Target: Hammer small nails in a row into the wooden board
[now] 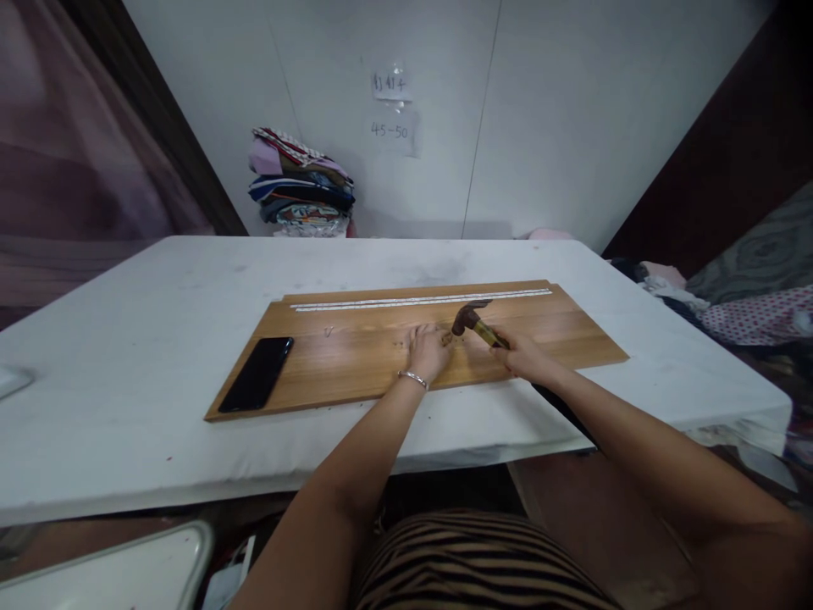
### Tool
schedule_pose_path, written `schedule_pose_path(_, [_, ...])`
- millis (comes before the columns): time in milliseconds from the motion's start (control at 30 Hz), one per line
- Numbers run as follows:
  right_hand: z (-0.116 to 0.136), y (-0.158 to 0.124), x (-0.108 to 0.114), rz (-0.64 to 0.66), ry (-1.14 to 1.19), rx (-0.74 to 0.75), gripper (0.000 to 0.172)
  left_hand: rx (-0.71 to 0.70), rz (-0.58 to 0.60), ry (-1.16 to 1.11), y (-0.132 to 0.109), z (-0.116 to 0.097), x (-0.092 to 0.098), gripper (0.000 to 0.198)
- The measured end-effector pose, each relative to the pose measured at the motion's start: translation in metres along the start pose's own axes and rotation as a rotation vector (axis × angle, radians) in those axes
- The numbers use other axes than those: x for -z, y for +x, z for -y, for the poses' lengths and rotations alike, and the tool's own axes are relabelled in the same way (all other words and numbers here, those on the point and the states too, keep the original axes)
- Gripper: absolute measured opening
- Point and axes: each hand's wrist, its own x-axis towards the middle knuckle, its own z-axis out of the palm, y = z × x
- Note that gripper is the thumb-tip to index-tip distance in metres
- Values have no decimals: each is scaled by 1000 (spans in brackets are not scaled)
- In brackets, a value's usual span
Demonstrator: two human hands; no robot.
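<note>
White cloth [114, 373] is stretching beneath a brown, grained wooden board [343, 368] bearing two pale strips [419, 301]. Over its middle, a dark-headed, yellow-necked claw hammer [467, 320] is tilting, the right hand [525, 356] wrapping firmly around its handle. The left hand [430, 353] is resting on the board; whether its fingers are pinching a yellowish piece [446, 338], I cannot tell.

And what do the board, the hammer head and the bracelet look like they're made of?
Board: wood or wood-look laminate, smooth with a soft sheen; it shows a brown, streaky grain, though the core can't be told.
Hammer head: probably steel, given its claw-hammer shape; the dark brownish finish could be rust or coating.
Bracelet: likely polished metal, since it looks silvery and bright.
</note>
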Motion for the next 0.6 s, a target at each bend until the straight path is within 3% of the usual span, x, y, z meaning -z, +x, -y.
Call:
schedule_pose_path(200, [-1, -1, 0, 18, -8, 17, 52, 79, -71, 3, -5, 12, 35, 33])
schedule_pose_path(400, [-2, 3, -4, 33, -69, 69, 44, 98, -72, 116, -12, 55, 77, 32])
schedule_pose_path(600, [-3, 6, -7, 59, -69, 95, 40, 99, -36, 261, -25, 91, 92, 31])
